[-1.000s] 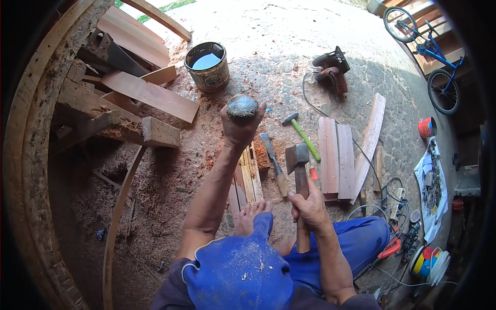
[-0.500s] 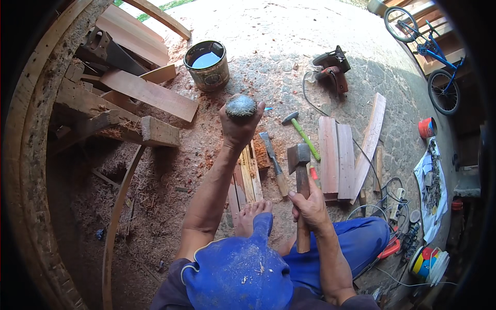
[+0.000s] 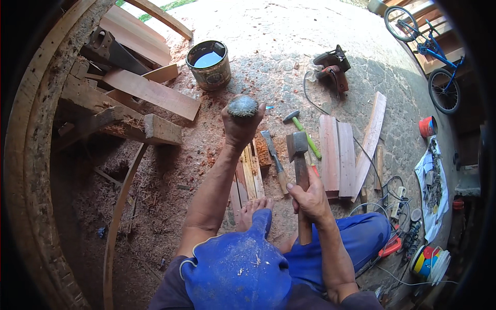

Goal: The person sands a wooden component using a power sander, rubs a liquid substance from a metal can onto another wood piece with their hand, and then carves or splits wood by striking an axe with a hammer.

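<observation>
My left hand (image 3: 241,132) is closed around an upright tool with a rounded, battered handle butt (image 3: 243,107) facing up. Its lower part is hidden below the fist, so I cannot tell its kind. My right hand (image 3: 310,199) grips the wooden handle of a hammer (image 3: 298,144), whose blocky metal head points away from me. Beneath the left hand, narrow wood pieces (image 3: 251,173) lie on the ground, with a bare foot (image 3: 253,211) on their near end. A wide chisel (image 3: 274,157) lies between the two hands.
Beyond the hands stand a bucket (image 3: 214,75) of liquid, a green-handled hammer (image 3: 307,135) and a corded power saw (image 3: 333,70). Cut boards (image 3: 330,155) lie to the right, near cables. A timber frame (image 3: 111,126) with a handsaw (image 3: 111,51) fills the left. Shavings cover the ground.
The hammer in my right hand has shifted slightly, its head a little farther from me. My left hand keeps its grip, almost unmoved. The whole view has moved very slightly.
</observation>
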Demonstrator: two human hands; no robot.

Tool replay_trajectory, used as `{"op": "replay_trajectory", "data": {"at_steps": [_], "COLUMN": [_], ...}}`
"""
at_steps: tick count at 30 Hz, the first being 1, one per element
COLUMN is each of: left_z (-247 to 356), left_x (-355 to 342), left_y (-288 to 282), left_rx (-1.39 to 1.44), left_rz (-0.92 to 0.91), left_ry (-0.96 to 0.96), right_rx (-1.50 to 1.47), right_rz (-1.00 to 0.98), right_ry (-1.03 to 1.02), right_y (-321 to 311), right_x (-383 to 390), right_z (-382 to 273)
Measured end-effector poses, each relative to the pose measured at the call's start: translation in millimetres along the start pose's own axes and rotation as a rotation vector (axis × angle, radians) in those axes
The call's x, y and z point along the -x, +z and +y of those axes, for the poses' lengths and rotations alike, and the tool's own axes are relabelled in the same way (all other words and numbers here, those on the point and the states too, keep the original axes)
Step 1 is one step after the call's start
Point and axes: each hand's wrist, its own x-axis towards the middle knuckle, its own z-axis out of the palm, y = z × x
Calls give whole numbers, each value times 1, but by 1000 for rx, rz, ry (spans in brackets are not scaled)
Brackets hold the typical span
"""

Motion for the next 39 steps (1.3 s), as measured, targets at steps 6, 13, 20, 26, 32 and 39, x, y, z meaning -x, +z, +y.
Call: {"op": "replay_trajectory", "data": {"at_steps": [6, 13, 20, 26, 32, 39], "left_z": [7, 25, 15, 3, 0, 5], "left_x": [6, 6, 13, 17, 8, 14], "left_y": [7, 2, 6, -3, 1, 4], "left_rx": [-113, 49, 13, 169, -32, 180], "left_rz": [11, 67, 107, 35, 68, 34], "left_ry": [85, 153, 193, 37, 223, 4], "right_rx": [404, 671, 1126, 1147, 984, 793], "right_rz": [119, 145, 35, -30, -21, 180], "right_ry": [-555, -766, -627, -579, -592, -948], "right_y": [-1, -8, 0, 6, -2, -1], "right_x": [-9, -9, -22, -42, -30, -12], "right_z": [-46, -133, -148, -115, -122, -173]}}
